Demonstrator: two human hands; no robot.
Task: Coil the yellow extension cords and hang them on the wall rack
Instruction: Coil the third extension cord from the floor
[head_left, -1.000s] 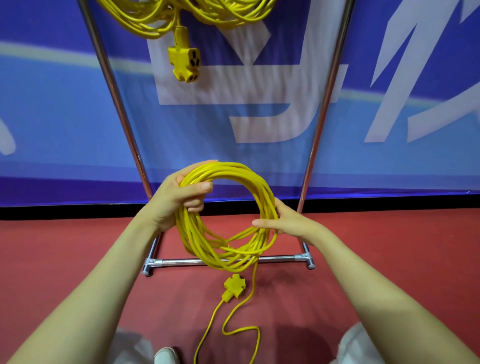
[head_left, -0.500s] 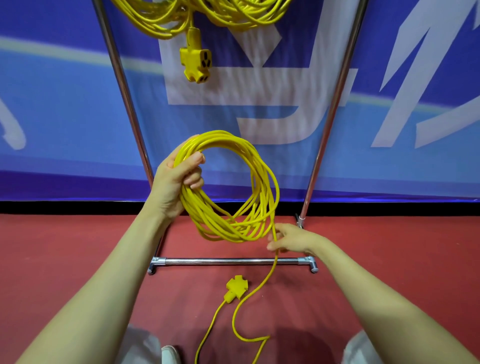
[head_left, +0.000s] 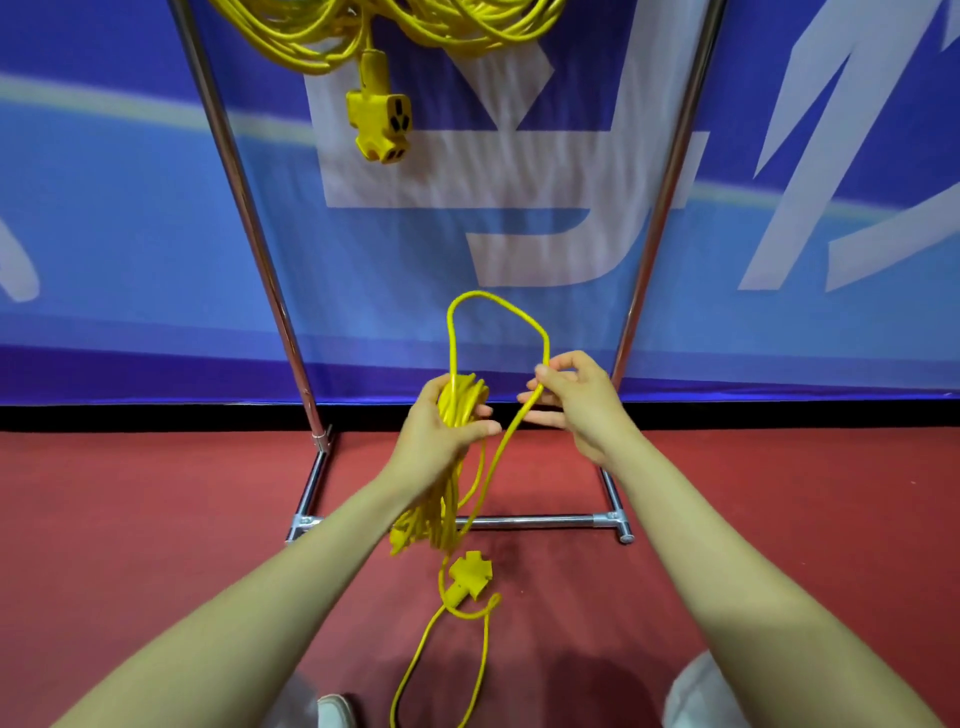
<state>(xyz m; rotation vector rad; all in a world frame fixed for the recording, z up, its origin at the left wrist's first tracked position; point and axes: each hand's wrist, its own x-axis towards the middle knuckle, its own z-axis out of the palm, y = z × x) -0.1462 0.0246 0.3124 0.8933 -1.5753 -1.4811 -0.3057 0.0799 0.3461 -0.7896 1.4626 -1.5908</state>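
Coiling looked nearly done, we judged. Our left hand (head_left: 441, 428) gripped the coil (head_left: 460, 397) at centre. Our right hand (head_left: 579, 402) pinched a loop (head_left: 496, 304) toward 1 o'clock. The socket (head_left: 467, 574) lay on the floor (head_left: 156, 519) at 6 o'clock. One cord (head_left: 322, 44) hung on the rack (head_left: 249, 218) at 12; ours was not yet hung.

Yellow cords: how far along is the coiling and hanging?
Done: a bundle already hangs high on the rack. In hand: the left hand grips a coil while the right hand pinches a fresh loop. Left: the tail and socket on the floor need winding in, then this coil gets hung.
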